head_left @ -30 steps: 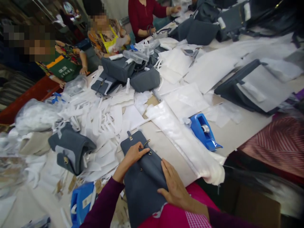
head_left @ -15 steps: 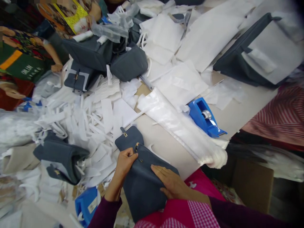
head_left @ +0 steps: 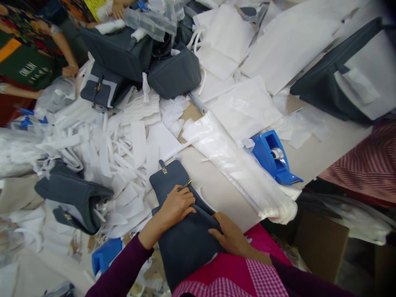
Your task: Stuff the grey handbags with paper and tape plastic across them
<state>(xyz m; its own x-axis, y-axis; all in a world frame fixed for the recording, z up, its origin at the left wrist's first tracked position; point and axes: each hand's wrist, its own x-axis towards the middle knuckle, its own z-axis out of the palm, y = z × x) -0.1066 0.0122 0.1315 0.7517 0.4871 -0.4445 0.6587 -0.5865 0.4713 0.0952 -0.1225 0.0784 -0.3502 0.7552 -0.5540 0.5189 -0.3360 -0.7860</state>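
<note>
A dark blue-grey handbag (head_left: 188, 243) lies against my body at the table edge. Its flap (head_left: 169, 175) is folded back away from me and bears a small gold clasp and a short tab. My left hand (head_left: 177, 204) is closed over the bag's upper part, just below the flap, fingers curled on the material. A gold metal fitting (head_left: 188, 182) shows just beyond its knuckles. At the bag's right edge, my right hand (head_left: 230, 235) grips the side, thumb on top and fingers partly hidden behind the edge.
Blue tape dispensers stand to the right (head_left: 272, 159) and lower left (head_left: 107, 253). A stack of clear plastic sleeves (head_left: 235, 165) lies beyond the bag. White paper strips (head_left: 108, 156) cover the left. More bags (head_left: 74, 196) stand around. Co-workers' hands (head_left: 70, 70) are across the table.
My left hand has gone from a pinch at the bag's upper left edge to lying across its top. My right hand has slid from the bag's face to its right edge.
</note>
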